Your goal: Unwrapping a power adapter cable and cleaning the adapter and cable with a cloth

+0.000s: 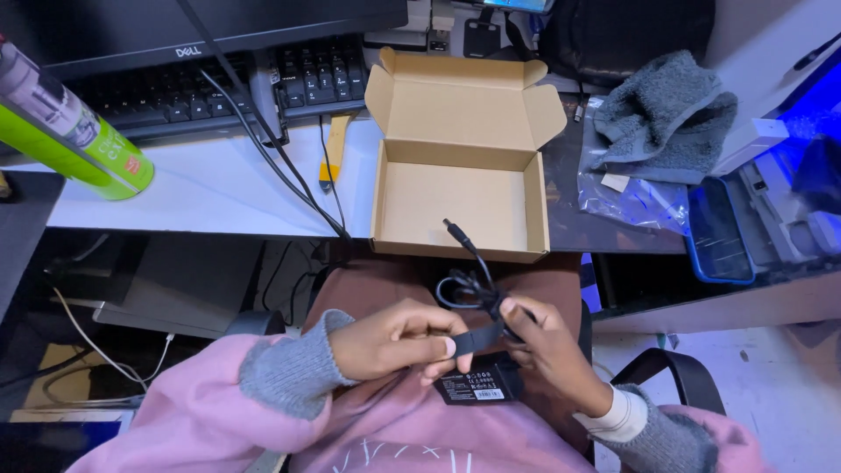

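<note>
My left hand (399, 337) pinches the black strap (477, 339) of a power adapter cable over my lap. My right hand (547, 346) grips the coiled black cable (469, 285), whose barrel plug (455, 232) sticks up toward the box. The black adapter brick (477, 384) rests on my lap just below both hands. An open, empty cardboard box (460, 206) sits on the desk edge directly beyond the hands, its lid flaps raised.
A black keyboard (210, 88) and monitor base lie at the back left, with cables (280, 166) running off the desk. A green bottle (79, 140) lies far left. A grey cloth (670, 114), plastic bag (631, 197) and blue-cased phone (720, 229) sit right.
</note>
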